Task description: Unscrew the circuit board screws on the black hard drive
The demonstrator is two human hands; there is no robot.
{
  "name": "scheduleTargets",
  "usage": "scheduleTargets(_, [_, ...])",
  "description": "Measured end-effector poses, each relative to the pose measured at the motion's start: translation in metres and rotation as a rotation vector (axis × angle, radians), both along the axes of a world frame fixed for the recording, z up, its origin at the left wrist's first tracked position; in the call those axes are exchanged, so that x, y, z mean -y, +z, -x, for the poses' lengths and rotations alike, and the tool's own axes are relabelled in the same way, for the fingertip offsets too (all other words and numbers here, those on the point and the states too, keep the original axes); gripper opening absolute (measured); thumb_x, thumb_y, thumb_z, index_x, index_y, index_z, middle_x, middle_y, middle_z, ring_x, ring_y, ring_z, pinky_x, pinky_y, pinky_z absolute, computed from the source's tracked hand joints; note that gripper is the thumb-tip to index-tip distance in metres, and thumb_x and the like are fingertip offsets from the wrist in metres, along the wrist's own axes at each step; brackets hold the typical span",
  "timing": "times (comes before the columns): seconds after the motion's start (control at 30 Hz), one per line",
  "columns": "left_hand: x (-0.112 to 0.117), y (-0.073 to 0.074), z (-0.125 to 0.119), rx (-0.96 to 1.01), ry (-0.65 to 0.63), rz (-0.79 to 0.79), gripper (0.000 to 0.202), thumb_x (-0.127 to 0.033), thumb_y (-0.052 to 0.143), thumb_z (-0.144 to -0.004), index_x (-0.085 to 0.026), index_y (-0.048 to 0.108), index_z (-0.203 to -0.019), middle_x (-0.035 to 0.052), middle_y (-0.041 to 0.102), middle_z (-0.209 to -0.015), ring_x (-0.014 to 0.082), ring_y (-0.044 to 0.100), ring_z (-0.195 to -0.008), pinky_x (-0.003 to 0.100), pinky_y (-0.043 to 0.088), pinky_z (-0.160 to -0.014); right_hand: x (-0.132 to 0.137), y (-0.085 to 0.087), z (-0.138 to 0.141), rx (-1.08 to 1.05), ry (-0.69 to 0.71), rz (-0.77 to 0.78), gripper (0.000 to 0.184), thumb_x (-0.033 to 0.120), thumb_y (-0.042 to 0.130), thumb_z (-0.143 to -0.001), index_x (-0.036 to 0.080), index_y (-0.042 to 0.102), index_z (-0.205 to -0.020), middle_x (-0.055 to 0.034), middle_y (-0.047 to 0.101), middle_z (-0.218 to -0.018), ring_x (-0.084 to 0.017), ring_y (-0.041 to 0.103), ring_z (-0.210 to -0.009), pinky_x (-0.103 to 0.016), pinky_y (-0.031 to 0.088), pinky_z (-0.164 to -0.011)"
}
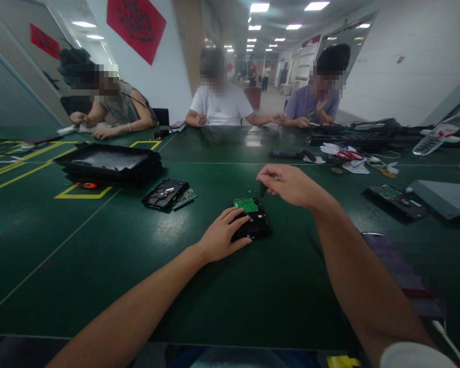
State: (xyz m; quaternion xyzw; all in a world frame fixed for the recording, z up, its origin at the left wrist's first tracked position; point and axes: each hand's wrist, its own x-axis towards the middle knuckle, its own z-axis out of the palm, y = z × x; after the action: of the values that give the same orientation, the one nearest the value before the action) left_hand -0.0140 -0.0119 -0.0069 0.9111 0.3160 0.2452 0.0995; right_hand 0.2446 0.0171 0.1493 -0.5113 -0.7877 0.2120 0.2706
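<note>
"So, why spread the left hand [224, 235]?"
"Presumably to steady the hard drive [258, 221], flat on the table [99, 286] beneath; fingers extended, grasping nothing."
"And the right hand [287, 185]?"
"Fingertips pinch a dark object [262, 190] near the drive's far right corner, apparently for precise control."
"Clearance?"
"Bare surface leftward to the second drive [159, 197]; black tray [138, 172] beyond."

A person's bare left forearm [149, 301] slants in from lower left, the left hand [226, 234] palm-down at center with fingers spread; the right forearm [356, 266] rises from lower right, the right hand [285, 184] pinching, wrist bent.
</note>
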Motion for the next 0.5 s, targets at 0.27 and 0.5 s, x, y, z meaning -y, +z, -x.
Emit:
scheduleTargets(0.27, [-0.0005,-0.0009,0.0005,-0.009,-0.003,0.007,0.066,-0.053,0.07,-0.101,-0.022,0.054,-0.157,0.018,0.05,-0.163,0.039,0.042,-0.156,0.064,0.042,-0.126,0.0013,0.0003,-0.003,-0.039,-0.079,0.025,0.017,0.029,0.061,-0.101,0.02,0.07,-0.113,-0.0051,0.078,-0.086,-0.019,0.073,-0.071,-0.032,0.054,-0.073])
scheduleTargets(0.5, [-0.0006,-0.0009,0.0004,-0.004,-0.005,-0.002,0.065,-0.053,0.069,-0.102,-0.021,0.055,-0.157,0.0181,0.05,-0.163,0.039,0.042,-0.155,0.063,0.042,-0.127,0.0022,0.0035,0.0011,0.102,-0.002,-0.081,0.018,0.03,0.059,-0.103,0.022,0.075,-0.101,-0.0038,0.077,-0.092,-0.018,0.07,-0.075,-0.03,0.049,-0.075])
